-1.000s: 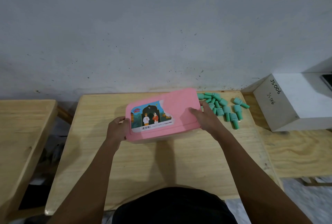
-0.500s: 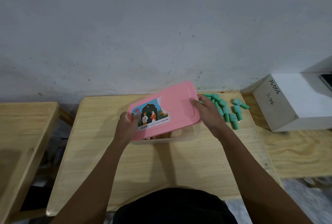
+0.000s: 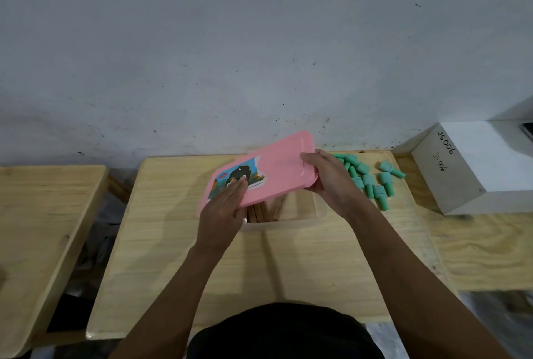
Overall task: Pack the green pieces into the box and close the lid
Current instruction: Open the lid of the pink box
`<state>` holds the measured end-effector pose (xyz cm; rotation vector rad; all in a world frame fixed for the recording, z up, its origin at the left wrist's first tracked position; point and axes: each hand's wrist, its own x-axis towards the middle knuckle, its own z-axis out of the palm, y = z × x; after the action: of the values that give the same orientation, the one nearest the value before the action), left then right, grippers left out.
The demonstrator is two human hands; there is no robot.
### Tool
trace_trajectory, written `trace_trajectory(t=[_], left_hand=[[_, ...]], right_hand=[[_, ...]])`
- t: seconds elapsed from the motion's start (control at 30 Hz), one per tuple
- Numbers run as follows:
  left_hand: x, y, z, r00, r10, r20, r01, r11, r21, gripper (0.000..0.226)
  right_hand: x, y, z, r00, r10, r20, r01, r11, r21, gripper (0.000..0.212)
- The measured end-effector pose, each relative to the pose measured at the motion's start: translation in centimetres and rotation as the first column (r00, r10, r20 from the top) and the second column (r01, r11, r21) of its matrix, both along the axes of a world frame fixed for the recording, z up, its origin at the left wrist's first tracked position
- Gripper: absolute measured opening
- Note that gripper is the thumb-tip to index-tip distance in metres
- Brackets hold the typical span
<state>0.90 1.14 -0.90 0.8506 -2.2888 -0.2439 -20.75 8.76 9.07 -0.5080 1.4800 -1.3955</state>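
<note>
A pink lid point(image 3: 277, 174) with a picture sticker is held tilted above a clear box point(image 3: 305, 216), right end raised. My left hand point(image 3: 225, 208) grips the lid's lower left end, fingers lying across the sticker. My right hand point(image 3: 328, 180) holds its right end. Brown wooden sticks point(image 3: 265, 210) show inside the box under the lid. Several green pieces point(image 3: 369, 180) lie loose on the table just right of my right hand.
The box stands on a light wooden table point(image 3: 259, 257) against a grey wall. A second wooden table point(image 3: 37, 214) is at the left across a gap. A white block marked JS006 point(image 3: 476, 168) sits at the right.
The lid, which lay flat on the box a second ago, has been lifted and tilted up to the right, so the box's inside shows. My left hand has slid onto the sticker.
</note>
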Motion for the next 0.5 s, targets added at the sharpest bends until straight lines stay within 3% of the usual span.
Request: trace_trajectory(t=[0.1,0.17,0.23,0.27,0.3,0.37,0.43,0.5], left_hand=[[0.7,-0.7,0.6,0.996,0.065,-0.068,-0.067,0.997,-0.024,0.047],[1.1,-0.9,1.2,0.942,0.321,-0.097,-0.306,0.941,0.142,0.058],[1.0,-1.0,2.6,0.734,0.668,-0.118,-0.542,0.682,0.491,0.068],[0.9,-1.2,3.3,0.620,0.779,-0.097,-0.531,0.507,0.678,0.071],[0.9,-1.5,4.1,0.555,0.828,-0.080,-0.428,0.367,0.826,0.071],[1.2,-1.9,5.4,0.549,0.814,-0.190,0.000,0.227,0.974,0.059],[1.3,-1.7,6.8,0.549,0.764,-0.339,0.420,0.099,0.902,0.049],[1.0,-1.2,8.0,0.568,0.708,-0.419,0.532,0.073,0.844,0.039]], right_hand=[[0.9,-0.3,0.5,0.999,-0.008,0.036,0.010,0.999,-0.046,0.012],[1.6,-0.7,0.8,0.994,-0.048,0.094,0.055,0.995,-0.078,0.009],[2.3,-1.1,1.0,0.984,-0.112,0.140,0.126,0.988,-0.091,0.004],[2.6,-1.3,0.9,0.979,-0.137,0.153,0.152,0.984,-0.094,0.005],[3.0,-1.5,0.9,0.975,-0.147,0.164,0.165,0.981,-0.098,0.006],[3.7,-1.9,0.8,0.970,-0.141,0.199,0.165,0.980,-0.113,0.009],[4.7,-2.0,0.6,0.967,-0.118,0.226,0.145,0.983,-0.110,0.013],[5.7,-2.0,0.0,0.967,-0.075,0.245,0.101,0.990,-0.098,0.017]])
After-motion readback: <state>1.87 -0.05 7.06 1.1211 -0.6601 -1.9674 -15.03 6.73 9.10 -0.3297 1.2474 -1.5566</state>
